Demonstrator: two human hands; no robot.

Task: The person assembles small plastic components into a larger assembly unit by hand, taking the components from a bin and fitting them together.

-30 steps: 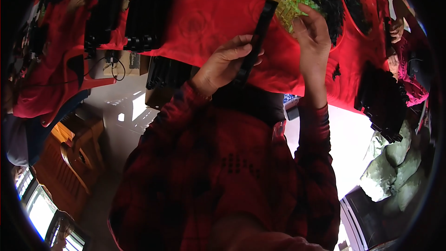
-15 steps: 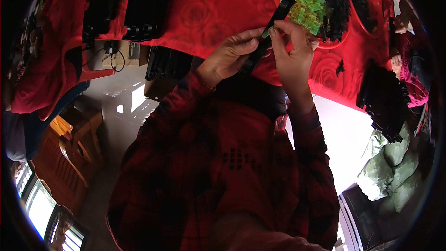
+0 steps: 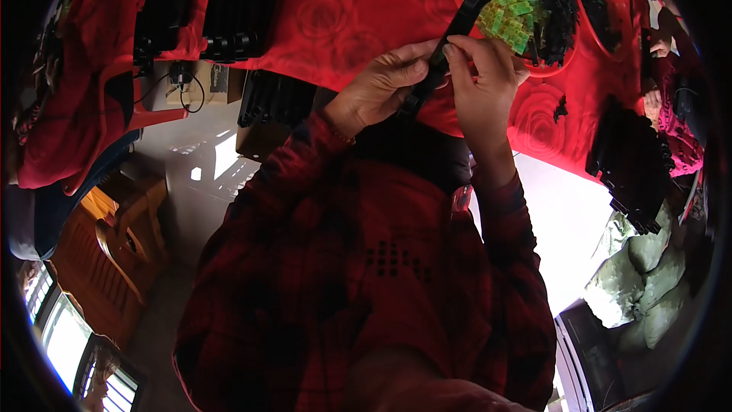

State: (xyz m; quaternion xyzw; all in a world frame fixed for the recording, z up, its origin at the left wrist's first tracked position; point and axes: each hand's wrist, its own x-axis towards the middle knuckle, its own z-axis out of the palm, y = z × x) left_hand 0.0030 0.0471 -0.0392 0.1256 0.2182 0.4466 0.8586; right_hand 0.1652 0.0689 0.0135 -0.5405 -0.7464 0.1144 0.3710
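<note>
My left hand (image 3: 387,82) is closed around the lower half of a long black plastic strip (image 3: 467,17), which slants up to the right over the table's front edge. From the other side my right hand (image 3: 486,80) pinches the strip near its middle, thumb and index fingertip against it. Whether a small piece sits under those fingertips is hidden. Just past the strip's upper end is a round red tray (image 3: 550,71) with a heap of small yellow-green translucent pieces (image 3: 499,0) and a heap of small black parts (image 3: 550,11).
A second red tray (image 3: 624,0) with black parts stands to the right. Stacks of black strips (image 3: 242,11) lie on the red tablecloth (image 3: 324,19) at left; another black stack (image 3: 629,160) is at the right edge. A red chair (image 3: 118,122) and other people's hands (image 3: 653,103) are at the sides.
A bit of green that showed between my fingertips on the strip is out of sight now. The strip has shifted slightly up and right; both hands stay close to it.
</note>
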